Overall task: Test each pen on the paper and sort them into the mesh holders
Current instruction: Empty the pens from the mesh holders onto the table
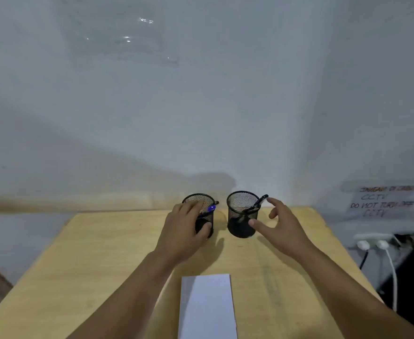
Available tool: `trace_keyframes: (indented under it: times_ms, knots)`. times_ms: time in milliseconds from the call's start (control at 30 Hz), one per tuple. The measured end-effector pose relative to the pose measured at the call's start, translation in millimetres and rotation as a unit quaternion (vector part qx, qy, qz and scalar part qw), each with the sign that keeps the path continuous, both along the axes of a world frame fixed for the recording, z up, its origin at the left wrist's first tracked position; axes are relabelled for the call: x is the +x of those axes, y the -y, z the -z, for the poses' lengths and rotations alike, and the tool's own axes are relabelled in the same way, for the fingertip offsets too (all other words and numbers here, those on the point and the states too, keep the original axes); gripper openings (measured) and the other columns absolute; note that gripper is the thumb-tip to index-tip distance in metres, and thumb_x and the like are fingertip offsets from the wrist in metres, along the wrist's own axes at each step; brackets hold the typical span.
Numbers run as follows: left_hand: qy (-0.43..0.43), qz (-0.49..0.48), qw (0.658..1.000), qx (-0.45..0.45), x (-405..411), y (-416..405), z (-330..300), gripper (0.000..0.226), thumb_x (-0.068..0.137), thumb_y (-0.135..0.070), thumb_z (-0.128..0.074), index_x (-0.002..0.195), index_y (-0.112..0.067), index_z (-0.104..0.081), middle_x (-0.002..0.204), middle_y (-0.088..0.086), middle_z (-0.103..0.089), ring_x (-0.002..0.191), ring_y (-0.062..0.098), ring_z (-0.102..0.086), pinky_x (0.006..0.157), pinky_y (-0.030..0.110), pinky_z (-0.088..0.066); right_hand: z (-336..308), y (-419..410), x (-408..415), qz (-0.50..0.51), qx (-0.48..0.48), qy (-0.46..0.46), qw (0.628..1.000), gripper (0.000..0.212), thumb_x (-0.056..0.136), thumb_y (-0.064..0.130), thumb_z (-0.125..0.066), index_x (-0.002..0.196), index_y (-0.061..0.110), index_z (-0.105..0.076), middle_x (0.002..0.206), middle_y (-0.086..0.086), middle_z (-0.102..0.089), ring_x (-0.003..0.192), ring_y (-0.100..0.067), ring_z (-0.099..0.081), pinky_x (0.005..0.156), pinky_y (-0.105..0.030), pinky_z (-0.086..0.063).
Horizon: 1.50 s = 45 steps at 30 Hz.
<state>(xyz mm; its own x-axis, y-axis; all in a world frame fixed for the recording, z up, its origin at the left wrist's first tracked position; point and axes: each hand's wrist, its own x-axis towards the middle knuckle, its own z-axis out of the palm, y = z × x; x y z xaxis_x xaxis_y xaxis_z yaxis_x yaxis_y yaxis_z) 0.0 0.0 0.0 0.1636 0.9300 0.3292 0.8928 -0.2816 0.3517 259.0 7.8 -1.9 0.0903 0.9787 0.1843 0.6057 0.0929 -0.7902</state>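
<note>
Two black mesh holders stand side by side near the far edge of the wooden table (103, 253). My left hand (184, 228) is wrapped around the left holder (207, 222), which has a blue pen (210, 208) leaning in it. The right holder (241, 214) contains dark pens (257, 204) that lean to the right. My right hand (278, 225) hovers beside that holder with fingers spread, its thumb touching or nearly touching the mesh wall. A white sheet of paper (207, 307) lies at the near edge between my forearms.
A white wall rises just behind the table. At the right are a handwritten CCTV notice (382, 201) and a power strip (372, 243) with plugged-in cables, off the table's right edge.
</note>
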Motion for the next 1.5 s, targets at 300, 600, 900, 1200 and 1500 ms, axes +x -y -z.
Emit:
trace_keyframes:
  times_ms: [300, 600, 900, 1200, 1500]
  knots:
    - [-0.061, -0.015, 0.997, 0.047, 17.0, -21.8, -0.5, 0.053, 0.093, -0.054, -0.043, 0.142, -0.033, -0.041, 0.134, -0.013, -0.048, 0.122, 0.017, -0.036, 0.094, 0.036, -0.021, -4.6, -12.4, -16.6, -0.014, 0.053, -0.047, 0.997, 0.046, 0.077, 0.034, -0.080, 0.116, 0.029, -0.057, 0.069, 0.010, -0.040, 0.062, 0.002, -0.046, 0.057, -0.010, -0.036]
    - [-0.017, -0.032, 0.998, 0.057, 27.5, -35.2, 1.7, 0.027, 0.097, -0.051, -0.043, 0.118, -0.042, -0.056, 0.116, -0.016, -0.053, 0.112, 0.014, -0.041, 0.086, 0.032, -0.015, -4.0, -25.7, -24.8, -0.045, 0.069, -0.014, 0.997, 0.010, 0.078, 0.032, -0.078, 0.085, 0.034, -0.072, 0.051, 0.011, -0.044, 0.052, -0.004, -0.041, 0.054, -0.019, -0.036]
    - [-0.014, -0.028, 0.998, 0.052, 27.5, -34.3, 0.9, 0.022, 0.100, -0.046, -0.039, 0.112, -0.041, -0.056, 0.115, -0.018, -0.050, 0.112, 0.012, -0.041, 0.086, 0.030, -0.016, -13.4, -27.9, -28.6, -0.076, 0.106, 0.111, 0.985, 0.005, 0.086, 0.032, -0.068, 0.089, 0.032, -0.072, 0.060, 0.035, -0.055, 0.052, 0.000, -0.048, 0.063, -0.027, -0.037]
    - [-0.024, -0.033, 0.999, 0.022, 27.7, -32.3, -2.8, 0.025, 0.100, -0.048, -0.036, 0.118, -0.042, -0.053, 0.120, -0.017, -0.048, 0.117, 0.012, -0.038, 0.093, 0.032, -0.019, -15.7, -29.0, -36.5, -0.029, 0.109, 0.148, 0.983, 0.028, 0.076, 0.057, -0.063, 0.099, 0.043, -0.073, 0.051, 0.029, -0.051, 0.075, -0.001, -0.065, 0.098, -0.038, -0.040]
    - [-0.026, -0.030, 0.999, 0.009, 26.9, -28.0, -9.3, 0.027, 0.101, -0.048, -0.035, 0.122, -0.043, -0.051, 0.125, -0.017, -0.046, 0.121, 0.012, -0.035, 0.095, 0.031, -0.017, -5.6, -35.5, -40.1, -0.007, 0.099, 0.164, 0.981, 0.038, 0.081, 0.064, -0.053, 0.112, 0.048, -0.067, 0.104, 0.019, -0.074, 0.107, -0.021, -0.063, 0.092, -0.033, -0.036]
